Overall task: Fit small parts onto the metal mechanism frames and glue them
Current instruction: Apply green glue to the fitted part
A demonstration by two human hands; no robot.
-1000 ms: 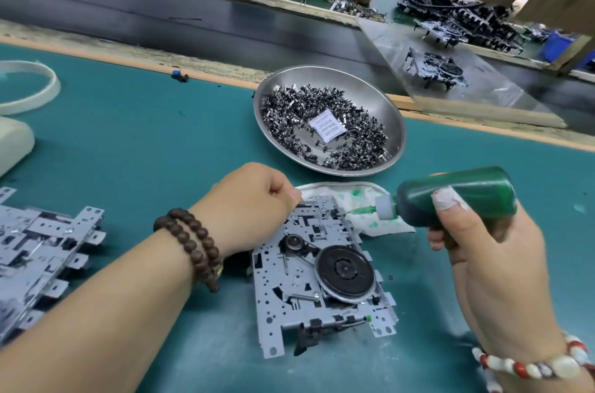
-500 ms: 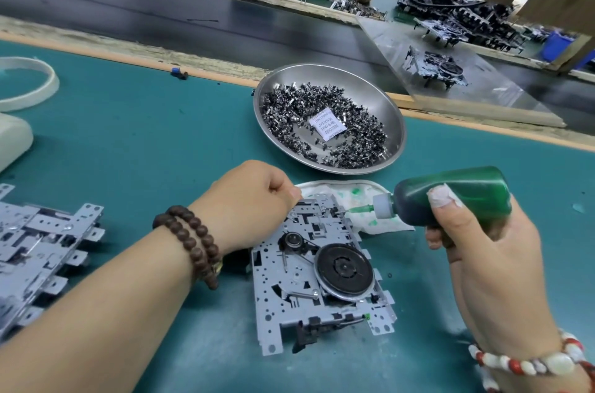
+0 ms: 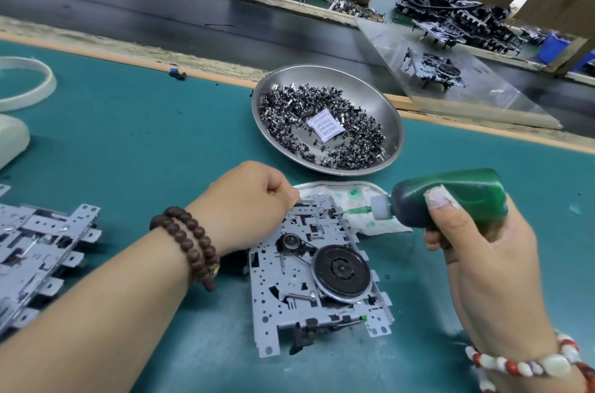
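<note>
On teal mat, perforated metal frame (image 3: 302, 276), left hand (image 3: 244, 202) fingers curled on it, right hand (image 3: 476, 238) gripping glossy green bottle (image 3: 450, 196).

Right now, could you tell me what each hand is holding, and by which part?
Right hand grips the green glue bottle round its body; left hand holds the metal frame at its far-left corner.

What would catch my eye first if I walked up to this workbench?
Probably the green glue bottle gripped in the right hand, its nozzle tip at the far edge of the grey metal mechanism frame in the middle of the teal bench. The left hand rests fisted on that frame's far left corner. Just beyond sits a shiny steel bowl heaped with tiny dark parts.
</note>
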